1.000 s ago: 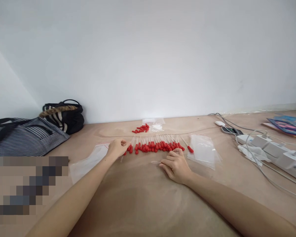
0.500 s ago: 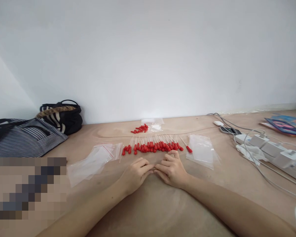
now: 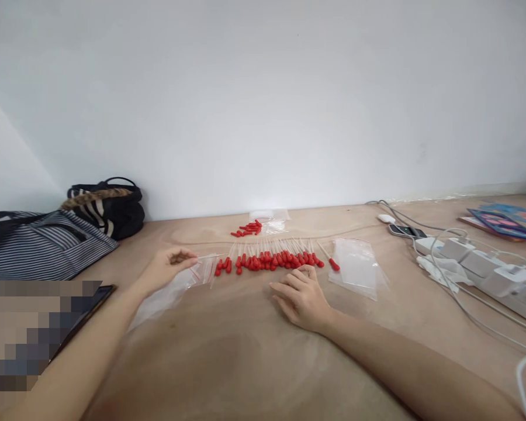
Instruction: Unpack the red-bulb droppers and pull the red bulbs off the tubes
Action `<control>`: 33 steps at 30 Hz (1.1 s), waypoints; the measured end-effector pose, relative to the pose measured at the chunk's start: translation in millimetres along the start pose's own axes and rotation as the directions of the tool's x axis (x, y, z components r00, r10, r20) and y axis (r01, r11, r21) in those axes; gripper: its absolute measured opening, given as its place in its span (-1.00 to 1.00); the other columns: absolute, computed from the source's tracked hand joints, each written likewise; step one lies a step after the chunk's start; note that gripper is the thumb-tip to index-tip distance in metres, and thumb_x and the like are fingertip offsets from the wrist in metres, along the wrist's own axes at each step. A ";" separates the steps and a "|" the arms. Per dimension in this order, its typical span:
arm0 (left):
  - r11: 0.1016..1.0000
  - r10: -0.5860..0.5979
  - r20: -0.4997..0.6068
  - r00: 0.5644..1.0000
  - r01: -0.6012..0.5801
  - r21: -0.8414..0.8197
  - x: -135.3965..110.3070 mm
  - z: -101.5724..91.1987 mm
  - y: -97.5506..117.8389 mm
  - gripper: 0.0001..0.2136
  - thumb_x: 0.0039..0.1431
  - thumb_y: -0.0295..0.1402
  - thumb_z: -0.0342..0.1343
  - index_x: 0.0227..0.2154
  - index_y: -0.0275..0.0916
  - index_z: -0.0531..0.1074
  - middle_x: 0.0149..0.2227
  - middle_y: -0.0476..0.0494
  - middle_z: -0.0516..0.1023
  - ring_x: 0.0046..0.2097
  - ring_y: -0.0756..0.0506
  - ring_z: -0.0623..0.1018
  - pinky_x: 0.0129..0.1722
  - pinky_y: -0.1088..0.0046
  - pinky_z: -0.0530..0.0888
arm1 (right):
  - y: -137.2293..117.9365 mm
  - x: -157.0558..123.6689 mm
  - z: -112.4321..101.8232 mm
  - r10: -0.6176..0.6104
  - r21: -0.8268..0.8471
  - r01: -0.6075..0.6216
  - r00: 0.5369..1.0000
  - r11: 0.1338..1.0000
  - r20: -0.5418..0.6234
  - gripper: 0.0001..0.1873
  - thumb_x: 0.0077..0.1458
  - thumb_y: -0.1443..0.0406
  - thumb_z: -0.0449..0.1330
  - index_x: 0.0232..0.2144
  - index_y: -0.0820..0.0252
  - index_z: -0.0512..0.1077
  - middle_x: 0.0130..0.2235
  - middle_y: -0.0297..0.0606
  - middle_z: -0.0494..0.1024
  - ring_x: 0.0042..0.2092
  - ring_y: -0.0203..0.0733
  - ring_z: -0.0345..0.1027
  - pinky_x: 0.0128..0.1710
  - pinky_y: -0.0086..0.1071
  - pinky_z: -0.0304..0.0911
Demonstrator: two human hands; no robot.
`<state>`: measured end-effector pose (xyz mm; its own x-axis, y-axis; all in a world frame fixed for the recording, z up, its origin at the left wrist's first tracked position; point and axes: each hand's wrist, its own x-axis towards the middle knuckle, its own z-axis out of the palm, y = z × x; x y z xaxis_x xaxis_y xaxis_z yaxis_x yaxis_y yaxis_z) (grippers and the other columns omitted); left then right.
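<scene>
My left hand (image 3: 169,269) is over the clear zip bags (image 3: 170,292) at the left, its fingertips pinched. From them a thin pale tube seems to point right, though it is faint against the bags. My right hand (image 3: 301,297) rests on the table with loosely bent fingers, apart and holding nothing I can see. Its raised knuckles are just in front of a row of droppers (image 3: 267,260) with red bulbs toward me and thin pale tubes pointing away. One dropper (image 3: 334,264) lies slightly apart at the row's right end.
Loose red bulbs (image 3: 248,228) and a bag of clear tubes (image 3: 274,225) lie behind the row. More zip bags (image 3: 355,266) are at right. Farther right are a power strip with chargers (image 3: 486,263) and cables. Striped bags (image 3: 48,245) stand at left, near a partly blurred dark device (image 3: 96,301).
My left hand has parted from my right and moved left and away from me, over the left zip bags. My right hand stays nearly in place, its fingers loosened.
</scene>
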<state>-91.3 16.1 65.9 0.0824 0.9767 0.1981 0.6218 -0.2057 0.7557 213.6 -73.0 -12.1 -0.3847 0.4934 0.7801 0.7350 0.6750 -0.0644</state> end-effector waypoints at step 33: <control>0.834 -0.076 0.006 0.997 0.060 0.549 42.9 76.6 20.6 -0.74 -0.21 -0.13 0.16 -0.76 -0.21 0.42 -0.58 -0.14 0.47 -0.23 -0.23 0.45 -0.25 0.37 0.32 | 0.5 0.7 -1.1 0.009 0.045 -0.011 0.999 0.999 0.040 -0.83 0.01 0.37 0.05 -0.33 0.14 0.40 -0.43 -0.34 0.42 -0.37 -0.31 0.16 -0.14 -0.22 -0.08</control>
<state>-15.2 58.3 42.2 0.0398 0.9898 0.1364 0.9507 -0.0796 0.2997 214.4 -72.9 -10.9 -0.4003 0.5212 0.7537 0.7136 0.6934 -0.1004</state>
